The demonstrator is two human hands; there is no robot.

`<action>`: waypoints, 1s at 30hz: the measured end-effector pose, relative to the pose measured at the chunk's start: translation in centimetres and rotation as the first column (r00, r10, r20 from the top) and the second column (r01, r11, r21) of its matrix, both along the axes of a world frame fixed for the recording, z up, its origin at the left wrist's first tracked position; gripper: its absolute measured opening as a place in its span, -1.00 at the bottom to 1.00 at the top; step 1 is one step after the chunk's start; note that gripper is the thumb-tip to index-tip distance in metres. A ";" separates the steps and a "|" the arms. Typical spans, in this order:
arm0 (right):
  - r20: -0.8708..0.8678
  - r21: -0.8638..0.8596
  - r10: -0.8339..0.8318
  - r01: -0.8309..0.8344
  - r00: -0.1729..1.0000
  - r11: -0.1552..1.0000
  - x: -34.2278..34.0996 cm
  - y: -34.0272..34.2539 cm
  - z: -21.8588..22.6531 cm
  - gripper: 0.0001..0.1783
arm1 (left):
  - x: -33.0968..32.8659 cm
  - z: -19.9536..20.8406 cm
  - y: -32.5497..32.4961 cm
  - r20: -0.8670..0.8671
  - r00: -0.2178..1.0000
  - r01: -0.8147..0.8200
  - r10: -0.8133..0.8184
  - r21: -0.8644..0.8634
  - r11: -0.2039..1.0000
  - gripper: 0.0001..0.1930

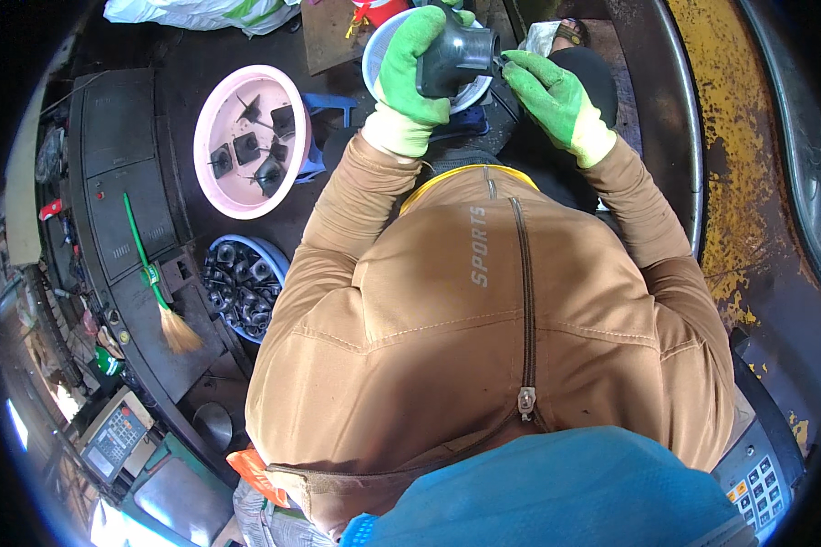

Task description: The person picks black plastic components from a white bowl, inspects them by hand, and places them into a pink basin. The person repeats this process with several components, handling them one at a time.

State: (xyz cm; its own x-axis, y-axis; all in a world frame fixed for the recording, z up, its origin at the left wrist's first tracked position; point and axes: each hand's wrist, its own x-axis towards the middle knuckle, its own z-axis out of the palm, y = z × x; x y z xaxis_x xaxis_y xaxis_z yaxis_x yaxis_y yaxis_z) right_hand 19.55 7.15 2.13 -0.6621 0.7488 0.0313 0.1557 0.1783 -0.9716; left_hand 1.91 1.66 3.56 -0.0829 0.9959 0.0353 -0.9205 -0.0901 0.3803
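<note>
My left hand (409, 77), in a green and pale yellow glove, is wrapped round a black moulded part (465, 53) with a broad flared base and a short round neck. The neck points to the right, toward my right hand (552, 98). That hand wears a matching glove, its thumb and fingertips pinched together at the rim of the neck. Something small and dark shows at those fingertips, too small to name. Beneath the part is a pale basin (371, 66), mostly covered by my left hand and the part.
A pink basin (206, 173) on the left holds several black moulded parts. Nearer, a blue basin (281, 262) is heaped with small black pieces. A green-handled broom (146, 264) lies by dark cabinets (123, 173). A yellow, worn metal frame (725, 164) stands at the right.
</note>
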 end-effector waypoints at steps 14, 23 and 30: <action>-0.287 -0.805 -0.033 -0.223 0.957 0.550 0.1 -1.2 2.4 -0.68 | 0.1 -0.6 1.1 -0.684 0.413 -0.250 0.602 0.550 0.797 -0.18; 0.001 0.098 -0.023 0.023 1.000 0.995 -0.2 0.5 1.8 -0.65 | -0.1 -2.0 -0.8 -0.295 0.938 -0.142 0.184 0.157 0.977 -0.29; 0.204 0.162 0.031 -0.065 0.979 0.985 0.6 1.5 1.3 -0.64 | -0.6 -1.3 0.0 -0.431 0.897 -0.194 0.098 -0.185 0.963 -0.23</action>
